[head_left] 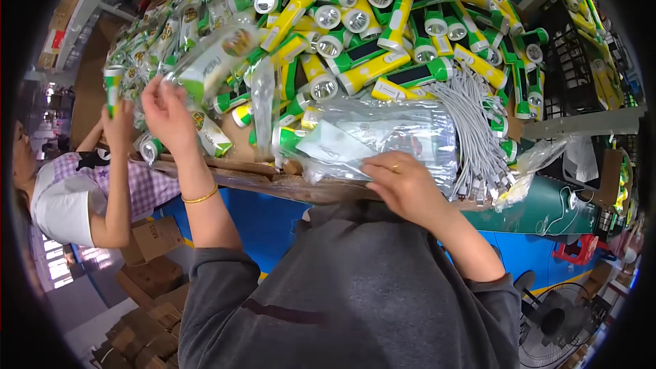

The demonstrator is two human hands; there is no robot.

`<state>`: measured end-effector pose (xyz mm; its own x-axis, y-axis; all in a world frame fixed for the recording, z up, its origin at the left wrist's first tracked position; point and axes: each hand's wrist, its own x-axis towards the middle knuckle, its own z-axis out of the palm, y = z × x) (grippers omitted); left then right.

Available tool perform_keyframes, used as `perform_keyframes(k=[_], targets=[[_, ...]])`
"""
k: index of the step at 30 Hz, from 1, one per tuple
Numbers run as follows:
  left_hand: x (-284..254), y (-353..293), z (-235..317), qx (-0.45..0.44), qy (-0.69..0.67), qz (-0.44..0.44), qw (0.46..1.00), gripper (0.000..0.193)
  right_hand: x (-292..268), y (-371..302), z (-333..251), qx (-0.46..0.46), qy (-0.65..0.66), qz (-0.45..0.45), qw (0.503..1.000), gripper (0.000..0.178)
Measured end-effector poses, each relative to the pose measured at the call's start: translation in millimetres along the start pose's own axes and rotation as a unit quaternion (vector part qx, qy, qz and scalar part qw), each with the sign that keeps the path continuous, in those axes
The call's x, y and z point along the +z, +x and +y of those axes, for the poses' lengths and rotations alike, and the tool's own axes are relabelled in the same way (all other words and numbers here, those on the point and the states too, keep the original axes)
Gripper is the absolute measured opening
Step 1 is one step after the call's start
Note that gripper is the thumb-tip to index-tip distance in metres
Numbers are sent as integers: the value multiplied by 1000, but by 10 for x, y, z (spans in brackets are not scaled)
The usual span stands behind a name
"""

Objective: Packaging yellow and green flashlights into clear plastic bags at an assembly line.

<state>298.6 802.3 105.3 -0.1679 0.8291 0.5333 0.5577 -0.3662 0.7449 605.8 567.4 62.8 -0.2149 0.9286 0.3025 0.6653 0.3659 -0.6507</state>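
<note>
Both of my bare hands are over a cardboard-topped bench [260, 179], with the stack of clear plastic bags [417, 133] as the landmark. My left hand [167, 113] is raised, well to the left of the stack, fingers half curled just beside a bagged flashlight [213, 72], which lies beyond and left of that stack, white and green within a clear printed sleeve. Blur hides the contact, so I cannot tell whether I grip it or have let go. My right hand [400, 184] is at the stack's near edge, thumb and fingers loosely bent, fingertips by the tip of a white leaflet [335, 147]; whether they pinch it is unclear.

I judge the bagged flashlight to be light, its body stiff beneath a soft, slippery film. A fingertip hold could slide, so the barrel, taken through the bag, seems surest; the lens is probably the fragile end. Beyond the stack lie loose yellow-and-green flashlights [374, 73]; just right of it, grey-white cables [471, 137].
</note>
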Motion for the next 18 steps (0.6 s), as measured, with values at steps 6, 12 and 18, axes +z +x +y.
perform_keyframes(k=[6, 12, 18], targets=[[534, -1247, 707, 244, -97, -442, 857, 40, -447, 15, 89, 36, -61, 58, 996, 25], [839, -1698, 1097, 220, -111, -486, 838, 22, -507, -214, 296, 123, -206, 76, 968, 19], [959, -1713, 1230, 227, -53, -477, 847, 23, -431, -146, 334, 299, -53, 106, 947, 20]])
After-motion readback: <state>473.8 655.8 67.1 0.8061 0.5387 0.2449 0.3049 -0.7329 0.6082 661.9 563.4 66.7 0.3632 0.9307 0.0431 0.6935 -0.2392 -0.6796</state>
